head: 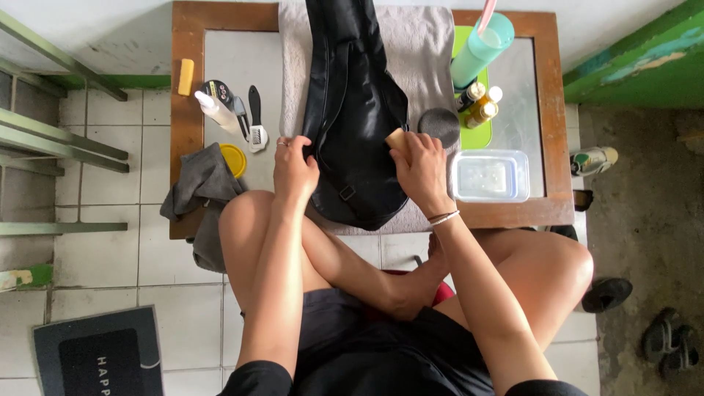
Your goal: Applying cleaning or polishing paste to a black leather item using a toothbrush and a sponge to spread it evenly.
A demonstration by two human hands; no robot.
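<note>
Seated cross-legged, the person's bare knees and forearms fill the near view. The right hand (pixel 419 170) closes around a small tan sponge or block (pixel 397 138), pressing it on the black leather bag (pixel 353 110); the left hand (pixel 295 167), fingers curled, pins the bag's left edge. The bag, smooth and faintly glossy, lies lengthwise on a grey nubby towel (pixel 429 44) at the middle of the low wooden-framed table (pixel 550 110), its rounded bottom at the near edge. A clear rectangular plastic tub (pixel 490 176) stands near the near right corner, small amber bottles (pixel 478 103) and a tall teal cylinder (pixel 480 48) toward the far right. A white squeeze bottle (pixel 218 111), a black-handled brush (pixel 255 125) and a yellow lid (pixel 235 159) lie along the left side; a crumpled grey cloth (pixel 202 187) hangs over the near left corner. Likely risks: the slick bag sliding off the near edge if the pinning hand eases, or a sweeping elbow tipping the tub.
</note>
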